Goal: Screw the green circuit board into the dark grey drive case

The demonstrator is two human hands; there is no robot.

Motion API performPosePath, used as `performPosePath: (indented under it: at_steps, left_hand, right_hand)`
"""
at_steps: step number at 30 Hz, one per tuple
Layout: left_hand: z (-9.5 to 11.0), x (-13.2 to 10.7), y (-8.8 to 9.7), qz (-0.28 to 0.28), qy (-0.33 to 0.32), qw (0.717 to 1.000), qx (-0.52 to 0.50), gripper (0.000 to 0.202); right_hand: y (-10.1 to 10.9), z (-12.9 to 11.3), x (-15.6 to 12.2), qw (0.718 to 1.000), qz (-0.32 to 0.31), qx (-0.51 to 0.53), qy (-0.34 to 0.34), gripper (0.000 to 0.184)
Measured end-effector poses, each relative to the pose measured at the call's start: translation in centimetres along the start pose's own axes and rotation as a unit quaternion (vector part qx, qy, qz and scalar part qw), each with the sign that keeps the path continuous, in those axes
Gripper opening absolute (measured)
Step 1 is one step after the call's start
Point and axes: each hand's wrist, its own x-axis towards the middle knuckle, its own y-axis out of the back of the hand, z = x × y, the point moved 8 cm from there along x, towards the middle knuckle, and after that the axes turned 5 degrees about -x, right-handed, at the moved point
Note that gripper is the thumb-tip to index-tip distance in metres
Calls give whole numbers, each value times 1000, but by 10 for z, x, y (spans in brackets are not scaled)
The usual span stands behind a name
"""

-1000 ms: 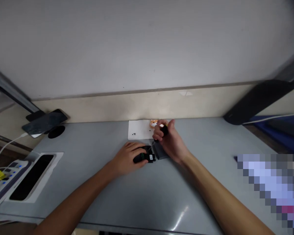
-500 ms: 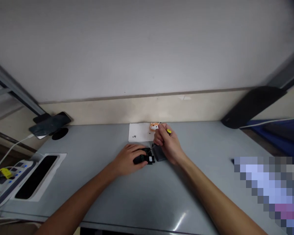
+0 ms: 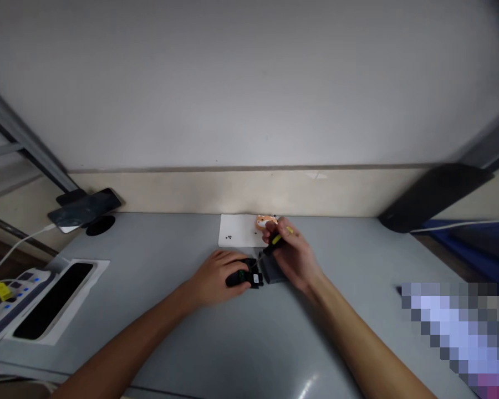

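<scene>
two hands on grey desk. left hand flat over one small black device, fingers curled on it, pinning it to desk centre. right hand fingers closed round one black-yellow screwdriver, tip angled down at device. one dark grey block touching device on right. one white paper behind, few tiny black screws on it, count unclear. one orange figure at paper corner. one phone far left, one power strip, one black tray. versus half second back: right hand lower, screwdriver tilted more; left hand, device unmoved.
</scene>
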Motion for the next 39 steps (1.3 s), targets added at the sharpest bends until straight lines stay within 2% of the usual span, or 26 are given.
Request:
performPosePath:
  at_steps: [4, 8, 13, 17, 19, 22, 25, 27, 31, 34, 36, 39]
  left_hand:
    - [2, 0, 1, 5, -6, 1000, -11, 23]
    - [2, 1, 1, 6, -5, 1000, -14, 22]
    - [2, 1, 2, 12, -1, 1000, -5, 21]
    - [1, 1, 0, 8, -2, 1000, -1, 20]
    - [0, 0, 0, 6, 1, 1000, -2, 22]
    - [0, 0, 0, 1, 7, 1000, -6, 24]
    - [1, 1, 1, 4, 9, 1000, -6, 23]
    - [2, 1, 2, 5, 7, 1000, -7, 22]
    - [4, 2, 1, -6, 3, 1000, -7, 23]
    - [3, 2, 2, -4, 5, 1000, -7, 23]
    - [3, 2, 1, -8, 8, 1000, -9, 24]
    - [2, 2, 1, -14, 12, 1000, -10, 24]
  right_hand:
    - [-2, 1, -1, 998, -9, -57, -5, 30]
    - [-11, -2, -5, 994, -24, -103, 37, 27]
    - [-26, -2, -10, 995, -48, -81, 34, 37]
    - [-27, -5, -14, 990, -50, -119, 51, 22]
    - [-27, -3, -14, 989, -58, -130, 45, 24]
    - [-23, 0, -12, 988, -27, -146, 48, 34]
    - [-20, -2, -9, 988, 7, -142, 64, 36]
    - [-23, 0, -9, 991, -5, -124, 47, 37]
    - [-26, -1, -14, 992, -32, -121, 20, 17]
    - [-28, 0, -16, 991, -48, -126, 11, 24]
    - [-28, 2, -16, 983, -54, -175, 25, 25]
    - [-27, -1, -15, 955, -28, -283, 89, 19]
